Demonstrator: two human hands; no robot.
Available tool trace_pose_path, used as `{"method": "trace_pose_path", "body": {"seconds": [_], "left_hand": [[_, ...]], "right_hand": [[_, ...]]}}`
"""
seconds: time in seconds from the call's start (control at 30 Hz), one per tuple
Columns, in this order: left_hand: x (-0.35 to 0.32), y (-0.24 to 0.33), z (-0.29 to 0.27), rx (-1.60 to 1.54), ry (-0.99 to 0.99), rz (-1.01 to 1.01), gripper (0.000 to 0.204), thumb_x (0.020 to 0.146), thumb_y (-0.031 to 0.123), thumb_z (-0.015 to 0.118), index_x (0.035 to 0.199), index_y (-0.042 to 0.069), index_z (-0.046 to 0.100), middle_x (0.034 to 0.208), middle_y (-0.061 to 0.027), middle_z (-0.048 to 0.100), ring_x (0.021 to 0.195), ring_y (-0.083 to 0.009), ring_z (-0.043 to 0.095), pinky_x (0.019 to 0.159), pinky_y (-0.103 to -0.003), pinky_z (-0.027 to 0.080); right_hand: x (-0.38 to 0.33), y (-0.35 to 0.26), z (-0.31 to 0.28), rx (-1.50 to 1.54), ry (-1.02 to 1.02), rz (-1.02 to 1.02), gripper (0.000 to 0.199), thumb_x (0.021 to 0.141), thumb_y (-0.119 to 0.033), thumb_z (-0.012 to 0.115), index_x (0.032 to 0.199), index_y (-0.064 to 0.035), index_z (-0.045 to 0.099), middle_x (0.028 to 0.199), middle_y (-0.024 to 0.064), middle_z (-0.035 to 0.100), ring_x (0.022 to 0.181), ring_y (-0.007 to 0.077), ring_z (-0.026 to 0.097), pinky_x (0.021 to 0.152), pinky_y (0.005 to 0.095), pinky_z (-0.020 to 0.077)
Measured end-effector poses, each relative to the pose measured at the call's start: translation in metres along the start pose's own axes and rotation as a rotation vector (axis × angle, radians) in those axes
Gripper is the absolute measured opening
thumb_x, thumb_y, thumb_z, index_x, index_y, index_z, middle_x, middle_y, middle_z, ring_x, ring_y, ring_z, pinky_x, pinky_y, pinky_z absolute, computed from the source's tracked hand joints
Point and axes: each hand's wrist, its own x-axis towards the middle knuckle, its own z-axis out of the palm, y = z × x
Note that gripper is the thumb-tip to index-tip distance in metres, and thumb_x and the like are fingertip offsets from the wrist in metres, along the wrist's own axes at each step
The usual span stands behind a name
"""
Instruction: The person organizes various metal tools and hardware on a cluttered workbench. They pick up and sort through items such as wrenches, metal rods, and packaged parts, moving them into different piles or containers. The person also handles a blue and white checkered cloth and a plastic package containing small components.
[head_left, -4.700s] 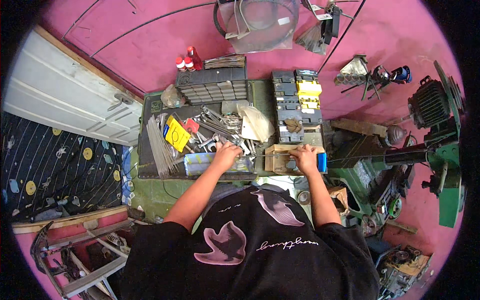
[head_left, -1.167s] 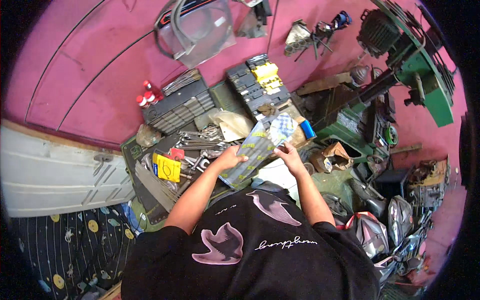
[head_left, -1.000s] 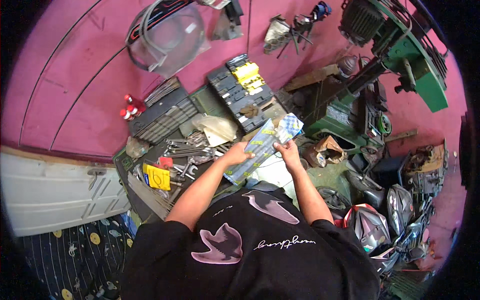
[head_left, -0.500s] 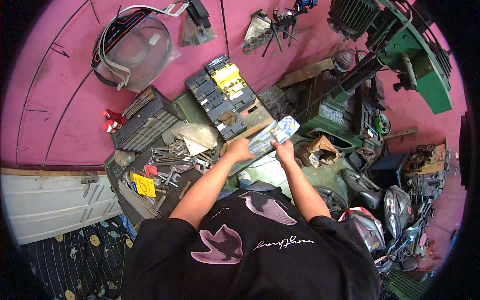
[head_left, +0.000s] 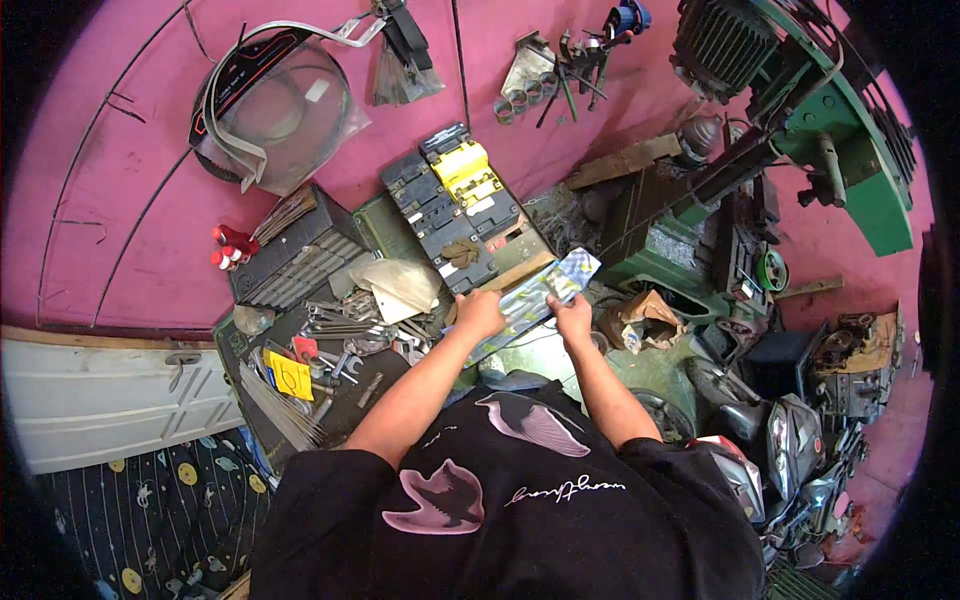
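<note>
A long, flat package in clear and blue-checked wrapping (head_left: 525, 306) slants in front of me between my two hands, its far end pointing up and right. On its left edge, my left hand (head_left: 480, 314) is closed with the fingers curled round it. My right hand (head_left: 571, 317) grips the opposite side, thumb pressed on the wrapping. What the package contains is too unclear to make out. Just beyond lie a wooden strip (head_left: 524, 268) and several black batteries (head_left: 445, 219), one with a yellow top (head_left: 464, 172). A dark brown glove or rag (head_left: 460, 253) rests on the batteries.
Wrenches and loose tools (head_left: 345, 325) crowd the bench at left, near a yellow card (head_left: 288, 375) and a small-drawer cabinet (head_left: 305, 245). A green drill press (head_left: 830, 150) rises at right. A torn brown paper bag (head_left: 648, 322) and motorcycle parts (head_left: 795, 430) stand below it.
The package has tipped slightly, its far end a little lower, while both hands keep hold. The whole view has shifted a little, with the surroundings now slightly lower and further right.
</note>
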Motion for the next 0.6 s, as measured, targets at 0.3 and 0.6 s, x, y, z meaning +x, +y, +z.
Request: {"method": "trace_pose_path", "body": {"seconds": [0.3, 0.6], "left_hand": [[-0.029, 0.008, -0.008, 0.127, 0.490, 0.281, 0.032, 0.077, 0.018, 0.073, 0.105, 0.005, 0.066, 0.097, -0.0110, 0.066, 0.099, -0.0298, 0.056, 0.083, -0.045, 0.043], [-0.021, -0.036, 0.024, 0.356, 0.398, 0.164, 0.018, 0.080, 0.021, 0.072, 0.092, 0.007, 0.069, 0.093, -0.0085, 0.067, 0.097, -0.0285, 0.056, 0.081, -0.043, 0.042]], "right_hand": [[-0.016, -0.033, -0.019, -0.685, 0.006, -0.001, 0.047, 0.071, -0.052, 0.083, 0.085, -0.0081, 0.072, 0.082, 0.0144, 0.074, 0.083, 0.0342, 0.071, 0.080, 0.0487, 0.0416], [0.001, 0.008, 0.001, -0.175, 0.022, -0.095, 0.021, 0.079, -0.023, 0.081, 0.087, -0.0066, 0.071, 0.073, 0.0092, 0.068, 0.068, 0.0221, 0.064, 0.065, 0.0383, 0.0464]]}}
